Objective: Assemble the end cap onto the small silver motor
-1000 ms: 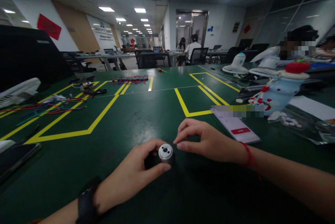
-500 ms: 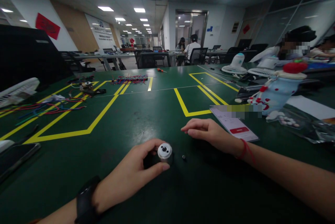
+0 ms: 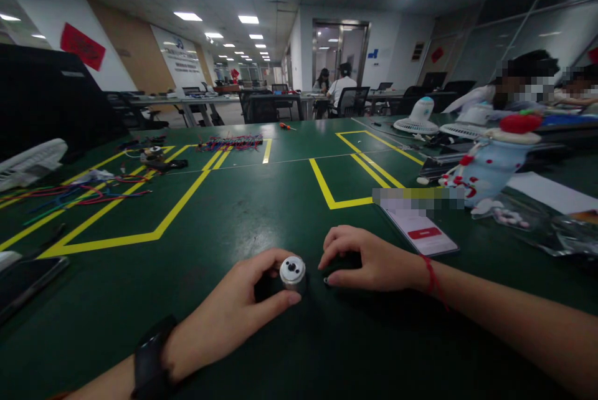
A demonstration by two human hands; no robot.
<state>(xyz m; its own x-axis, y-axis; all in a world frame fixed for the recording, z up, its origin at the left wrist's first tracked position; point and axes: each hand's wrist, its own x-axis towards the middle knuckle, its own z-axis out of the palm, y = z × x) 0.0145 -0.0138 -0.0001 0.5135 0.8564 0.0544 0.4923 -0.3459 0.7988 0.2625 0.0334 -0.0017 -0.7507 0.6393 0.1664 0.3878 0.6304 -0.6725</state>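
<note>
My left hand (image 3: 252, 297) is wrapped around a small silver cylindrical motor (image 3: 293, 270) that stands upright on the green table. Its round top face shows a dark centre and two small dark holes. Just right of the motor, my right hand (image 3: 359, 260) is low over the table, thumb and forefinger apart in a curved shape. At the thumb's tip lies a tiny dark ring-like part (image 3: 326, 281), partly covered by the thumb. Whether the thumb touches it I cannot tell.
A phone with a lit screen (image 3: 423, 232) lies beyond my right wrist, near a blue cup (image 3: 498, 163). Loose wires (image 3: 93, 191) and a dark phone (image 3: 30, 285) are at left. Bundled wires (image 3: 233, 142) and an orange screwdriver (image 3: 286, 126) lie farther back.
My right hand has come down and nearer to me, to the tiny ring-like part, and its thumb and forefinger have parted. The left hand keeps its hold on the motor.
</note>
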